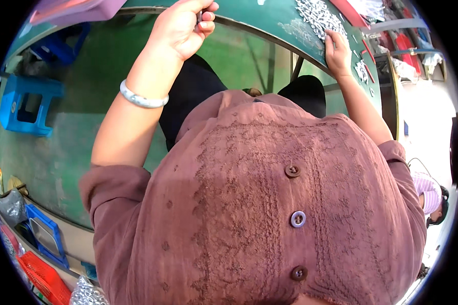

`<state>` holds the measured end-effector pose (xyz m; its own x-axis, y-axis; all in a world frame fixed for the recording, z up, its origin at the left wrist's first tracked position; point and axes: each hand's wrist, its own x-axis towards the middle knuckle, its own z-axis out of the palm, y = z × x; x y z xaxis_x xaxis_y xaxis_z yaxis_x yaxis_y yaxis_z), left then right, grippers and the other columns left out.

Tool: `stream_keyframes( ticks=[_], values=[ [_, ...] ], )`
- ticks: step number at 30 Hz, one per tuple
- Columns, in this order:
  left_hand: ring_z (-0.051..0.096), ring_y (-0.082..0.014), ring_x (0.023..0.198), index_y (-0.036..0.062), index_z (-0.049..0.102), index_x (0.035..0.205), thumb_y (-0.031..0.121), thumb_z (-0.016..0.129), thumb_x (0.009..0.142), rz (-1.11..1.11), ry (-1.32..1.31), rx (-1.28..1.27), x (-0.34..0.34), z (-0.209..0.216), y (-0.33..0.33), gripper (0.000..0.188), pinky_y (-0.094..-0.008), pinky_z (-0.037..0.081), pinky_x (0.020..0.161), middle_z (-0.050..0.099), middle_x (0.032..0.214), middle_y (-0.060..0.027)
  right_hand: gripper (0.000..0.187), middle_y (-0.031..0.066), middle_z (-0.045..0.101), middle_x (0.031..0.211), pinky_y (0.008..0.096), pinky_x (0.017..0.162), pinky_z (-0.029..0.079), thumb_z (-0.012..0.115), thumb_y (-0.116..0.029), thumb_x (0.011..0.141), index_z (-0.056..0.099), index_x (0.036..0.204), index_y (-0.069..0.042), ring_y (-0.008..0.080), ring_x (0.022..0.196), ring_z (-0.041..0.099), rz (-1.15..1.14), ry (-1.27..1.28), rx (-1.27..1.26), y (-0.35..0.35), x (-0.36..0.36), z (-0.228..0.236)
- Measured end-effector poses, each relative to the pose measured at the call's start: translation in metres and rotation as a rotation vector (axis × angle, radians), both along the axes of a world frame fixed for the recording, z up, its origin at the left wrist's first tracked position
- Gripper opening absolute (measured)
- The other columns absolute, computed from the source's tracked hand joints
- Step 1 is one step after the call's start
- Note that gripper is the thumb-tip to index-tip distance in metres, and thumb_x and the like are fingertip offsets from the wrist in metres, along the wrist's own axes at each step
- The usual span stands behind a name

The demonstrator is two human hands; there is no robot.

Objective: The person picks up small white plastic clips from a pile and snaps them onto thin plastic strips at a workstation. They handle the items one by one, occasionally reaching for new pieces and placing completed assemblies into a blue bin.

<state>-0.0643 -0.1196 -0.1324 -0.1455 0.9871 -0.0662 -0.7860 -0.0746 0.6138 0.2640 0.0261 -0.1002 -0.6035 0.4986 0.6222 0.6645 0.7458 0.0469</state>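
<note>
My left hand (185, 28) is raised at the top of the view, near the edge of the green table (259, 25). Its fingers are curled round a small dark metal piece (199, 18), too little of which shows to name its kind. My right hand (338, 55) rests on the table at the near edge of a pile of small silvery metal parts (318, 18). Its fingers are stretched toward the pile, the thumb a little apart, and I make out nothing between them.
A purple plastic bin (76, 11) stands at the table's left end. Red strips and a smaller heap of parts (362, 71) lie right of my right hand. Blue stools (30, 104) stand on the floor at left. A red basket (43, 277) is lower left; another person (428, 195) is at right.
</note>
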Motion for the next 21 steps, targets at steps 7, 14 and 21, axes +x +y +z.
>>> stream_keyframes(
  ticks=[7, 14, 21],
  values=[
    [0.051, -0.013, 0.056, 0.002, 0.052, 0.086, 0.002, 0.044, 0.083, 0.013, -0.062, -0.035, -0.009, 0.01, -0.032, 0.009, -0.0204, 0.044, 0.048, 0.055, 0.071, -0.0053, 0.018, 0.0136, 0.057, 0.087, 0.0357, 0.076, 0.04, 0.05, -0.015, 0.08, 0.055, 0.095, -0.006, 0.0291, 0.084, 0.052, -0.144, -0.078, 0.02, 0.002, 0.003, -0.002],
    [0.04, -0.0075, 0.049, 0.0039, 0.052, 0.086, 0.003, 0.047, 0.082, 0.077, -0.07, -0.027, -0.052, -0.01, -0.069, 0.007, -0.0162, 0.029, 0.038, 0.05, 0.07, -0.003, 0.017, 0.0139, 0.057, 0.09, 0.0371, 0.076, 0.041, 0.049, -0.013, 0.08, 0.055, 0.094, -0.006, 0.0306, 0.085, 0.053, -0.166, -0.131, 0.03, 0.005, -0.001, -0.003],
    [0.042, -0.0043, 0.051, 0.001, 0.054, 0.092, 0.012, 0.051, 0.083, 0.036, 0.065, 0.148, -0.091, -0.024, -0.089, 0.015, -0.0145, 0.032, 0.04, 0.053, 0.075, -0.0026, 0.02, 0.0154, 0.057, 0.092, 0.0372, 0.078, 0.04, 0.049, -0.014, 0.081, 0.054, 0.097, -0.003, 0.0314, 0.086, 0.052, -0.199, -0.122, 0.09, 0.0, 0.014, -0.01]
  ],
)
